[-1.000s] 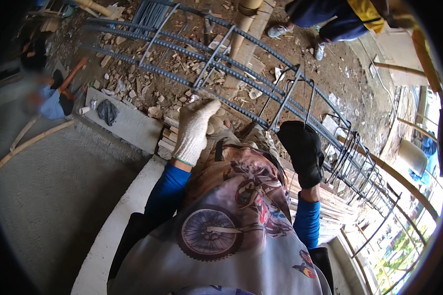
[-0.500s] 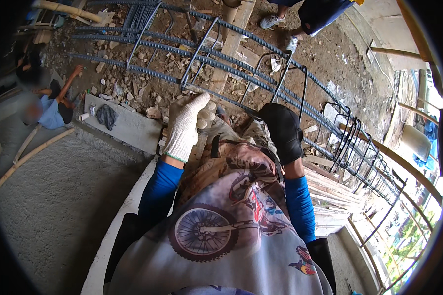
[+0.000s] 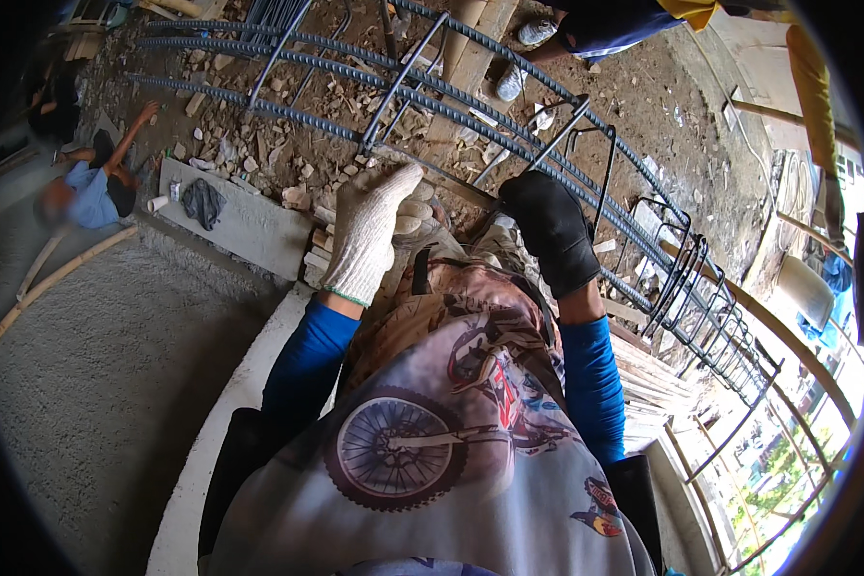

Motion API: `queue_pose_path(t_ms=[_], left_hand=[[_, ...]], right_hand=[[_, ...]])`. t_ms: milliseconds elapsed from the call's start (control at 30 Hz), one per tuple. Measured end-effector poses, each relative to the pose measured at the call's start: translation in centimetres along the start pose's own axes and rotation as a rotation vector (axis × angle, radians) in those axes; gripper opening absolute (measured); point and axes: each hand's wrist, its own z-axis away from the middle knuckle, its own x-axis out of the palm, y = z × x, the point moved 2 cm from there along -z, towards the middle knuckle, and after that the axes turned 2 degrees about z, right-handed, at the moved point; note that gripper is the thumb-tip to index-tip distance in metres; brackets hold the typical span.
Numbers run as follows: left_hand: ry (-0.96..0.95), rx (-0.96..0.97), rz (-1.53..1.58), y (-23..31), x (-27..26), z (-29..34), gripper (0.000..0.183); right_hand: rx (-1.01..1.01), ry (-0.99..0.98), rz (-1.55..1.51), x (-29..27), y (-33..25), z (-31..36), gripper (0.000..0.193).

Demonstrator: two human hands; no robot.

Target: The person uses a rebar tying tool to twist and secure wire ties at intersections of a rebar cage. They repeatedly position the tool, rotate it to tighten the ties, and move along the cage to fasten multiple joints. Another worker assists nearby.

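Observation:
A long cage of ribbed rebar, with square stirrups around it, crosses in front of me from far left to lower right. My left hand, in a white knit glove, is closed just on the near side of the cage's closest bar. Its curled fingers hide whatever they may hold. To the right, my right hand, in a black glove, is closed over that same near bar, which shows again beyond it. Between the two hands a dark stretch of the bar is visible.
Rubble and broken stone cover the dirt behind the cage. Another person is at far left by a bamboo pole; a second person's shoes stand beyond the cage. A grey concrete surface lies left, and stacked planks right.
The view has shifted slightly, and the cage sits a little higher and further right in it. Both hands stay closed at the near bar. The other person's feet beyond the cage have moved left.

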Motion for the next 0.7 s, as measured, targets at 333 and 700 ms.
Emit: queue_pose_path(t_ms=[333,700], left_hand=[[0.035,0.01,-0.034,0.2,0.6,0.1,0.025],[0.06,0.036,-0.111,0.5,0.9,0.4,0.026]], right_hand=[[0.125,0.022,-0.248,0.5,0.3,0.2,0.02],[0.319,0.029,-0.245,3.3,0.9,1.1,0.018]])
